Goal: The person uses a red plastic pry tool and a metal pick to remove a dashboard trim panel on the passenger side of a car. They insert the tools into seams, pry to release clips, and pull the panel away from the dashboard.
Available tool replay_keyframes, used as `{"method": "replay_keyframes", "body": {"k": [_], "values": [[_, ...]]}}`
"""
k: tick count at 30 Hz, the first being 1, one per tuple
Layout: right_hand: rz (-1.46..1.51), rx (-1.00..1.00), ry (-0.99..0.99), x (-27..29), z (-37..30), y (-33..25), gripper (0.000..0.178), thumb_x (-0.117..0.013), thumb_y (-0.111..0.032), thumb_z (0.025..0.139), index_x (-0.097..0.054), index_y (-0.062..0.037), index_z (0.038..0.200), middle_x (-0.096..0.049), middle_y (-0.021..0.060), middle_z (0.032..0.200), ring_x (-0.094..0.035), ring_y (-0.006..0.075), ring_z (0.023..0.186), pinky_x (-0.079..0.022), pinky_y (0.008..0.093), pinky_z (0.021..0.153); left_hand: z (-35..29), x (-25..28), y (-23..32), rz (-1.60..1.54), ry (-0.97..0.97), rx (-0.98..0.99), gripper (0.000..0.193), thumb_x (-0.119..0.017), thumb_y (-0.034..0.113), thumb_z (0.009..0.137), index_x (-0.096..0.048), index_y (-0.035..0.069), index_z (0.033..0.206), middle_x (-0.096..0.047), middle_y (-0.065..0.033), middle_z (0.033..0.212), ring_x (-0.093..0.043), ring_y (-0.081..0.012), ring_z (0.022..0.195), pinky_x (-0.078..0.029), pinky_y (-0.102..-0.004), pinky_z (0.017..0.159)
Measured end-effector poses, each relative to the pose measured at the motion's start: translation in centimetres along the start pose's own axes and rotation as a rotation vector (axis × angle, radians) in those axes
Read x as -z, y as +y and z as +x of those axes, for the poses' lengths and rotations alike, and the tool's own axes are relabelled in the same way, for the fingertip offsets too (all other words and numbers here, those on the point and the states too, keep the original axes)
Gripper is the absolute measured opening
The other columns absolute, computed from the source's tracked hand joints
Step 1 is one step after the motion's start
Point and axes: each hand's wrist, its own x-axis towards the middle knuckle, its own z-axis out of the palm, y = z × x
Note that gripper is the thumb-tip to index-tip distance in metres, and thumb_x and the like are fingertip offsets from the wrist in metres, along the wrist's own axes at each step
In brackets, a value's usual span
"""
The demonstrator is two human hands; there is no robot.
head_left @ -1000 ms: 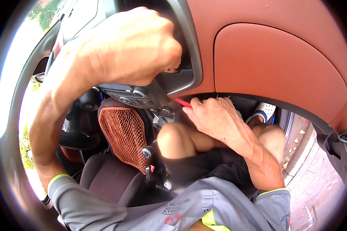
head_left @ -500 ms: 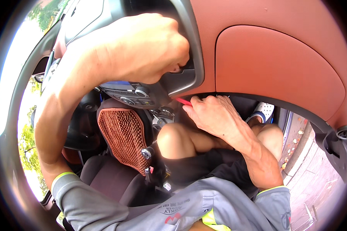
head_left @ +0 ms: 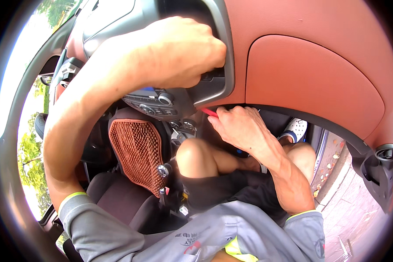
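Observation:
My left hand [head_left: 185,52] is closed, knuckles up, over the dark recess in the grey centre trim [head_left: 228,52] of the dashboard. Its fingertips are hidden below the knuckles, so what they grip does not show. Lower down, my right hand [head_left: 242,126] pinches a slim red pry tool [head_left: 210,112]. The tool's tip meets the bottom corner of the grey trim, beside the underside of the red-brown dashboard [head_left: 238,83]. Most of the tool is covered by my fingers, which curl under the dashboard's lower edge.
Below the trim are a control panel with knobs [head_left: 150,105] and a gear lever [head_left: 163,170]. A beaded cover [head_left: 135,150] lies on the seat to the left. My bent knees [head_left: 192,157] are under my right arm. Outside the open right side is paving [head_left: 358,209].
My left hand has edged rightward, nearer the right border of the grey trim. The right hand keeps the red pry tool at the same corner. The whole view has shifted slightly.

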Motion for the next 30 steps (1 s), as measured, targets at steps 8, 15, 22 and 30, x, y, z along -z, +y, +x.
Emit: {"method": "replay_keyframes", "body": {"k": [8, 15, 22, 30], "values": [[-0.034, -0.018, -0.038, 0.1, -0.1, -0.2, 0.036, -0.062, -0.030, 0.100, -0.068, 0.0021, 0.084, -0.064, 0.0247, 0.062, -0.068, 0.0419, 0.060, -0.056, 0.0490, 0.056, 1.5, 0.3, 0.8, 0.182, -0.129, 0.122, 0.021, -0.061, 0.022, 0.093, -0.074, 0.006, 0.087, -0.074, -0.0104, 0.096, -0.066, -0.0270, 0.107, -0.042, -0.0426, 0.103], [-0.051, 0.086, 0.068, -0.5, -1.7, -0.7, 0.037, -0.062, -0.030, 0.100, -0.066, 0.0003, 0.079, -0.062, 0.0228, 0.059, -0.066, 0.0427, 0.057, -0.055, 0.0487, 0.053, 2.8, -0.1, 1.6, 0.271, -0.109, 0.178, 0.021, -0.058, 0.020, 0.094, -0.073, 0.006, 0.094, -0.071, -0.0104, 0.104, -0.062, -0.0277, 0.113, -0.039, -0.0444, 0.106], [-0.028, 0.113, 0.026, -1.1, -4.7, -1.1, 0.035, -0.063, -0.028, 0.099, -0.066, 0.0016, 0.081, -0.065, 0.0231, 0.065, -0.067, 0.0433, 0.064, -0.056, 0.0495, 0.059, 3.2, -1.0, 2.1, 0.337, -0.078, 0.154, 0.023, -0.055, 0.018, 0.094, -0.073, 0.006, 0.101, -0.069, -0.0105, 0.113, -0.058, -0.0285, 0.118, -0.035, -0.0462, 0.109], [-0.050, 0.148, 0.079, -1.6, -7.7, -1.6, 0.029, -0.062, -0.023, 0.097, -0.066, -0.0003, 0.080, -0.067, 0.0205, 0.067, -0.070, 0.0398, 0.066, -0.057, 0.0485, 0.063, 2.8, -1.7, 1.2, 0.425, -0.066, 0.110, 0.027, -0.051, 0.016, 0.095, -0.073, 0.007, 0.109, -0.067, -0.0106, 0.122, -0.054, -0.0293, 0.125, -0.031, -0.0482, 0.113]]}}
